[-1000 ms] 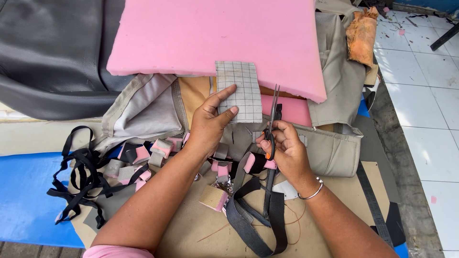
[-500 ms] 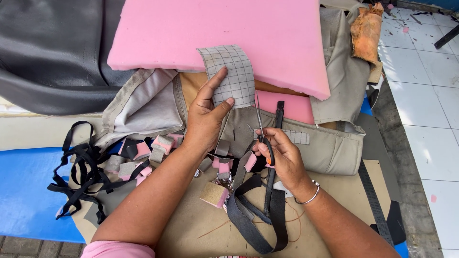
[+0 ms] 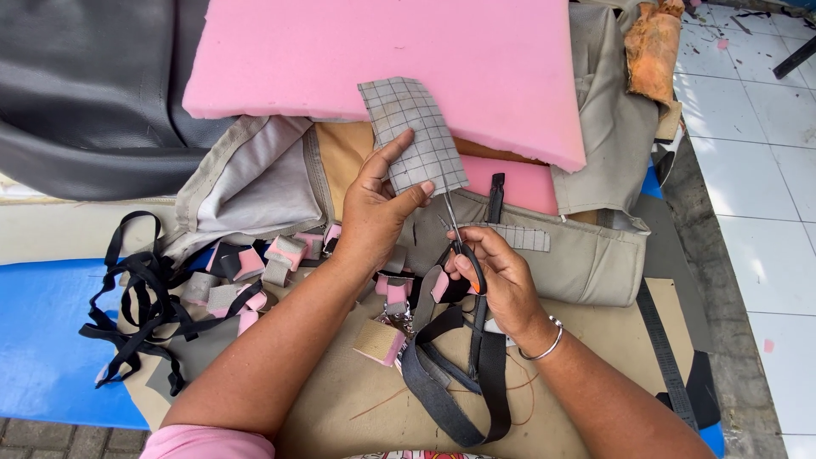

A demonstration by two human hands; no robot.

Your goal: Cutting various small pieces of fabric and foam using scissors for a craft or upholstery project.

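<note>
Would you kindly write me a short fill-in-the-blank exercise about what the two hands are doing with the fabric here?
1. The left hand holds up a piece of grey ____ fabric.
2. The right hand holds a pair of ____, blades at the fabric's lower edge.
3. Behind the fabric lies a thick slab of ____ foam.
4. The right wrist wears a metal ____.

Missing words: checked; scissors; pink; bracelet

a grey checked fabric piece (image 3: 414, 136), rectangular and tilted, is pinched at its lower edge, where the thin blades of black-handled scissors (image 3: 461, 244) meet its bottom corner.
</note>
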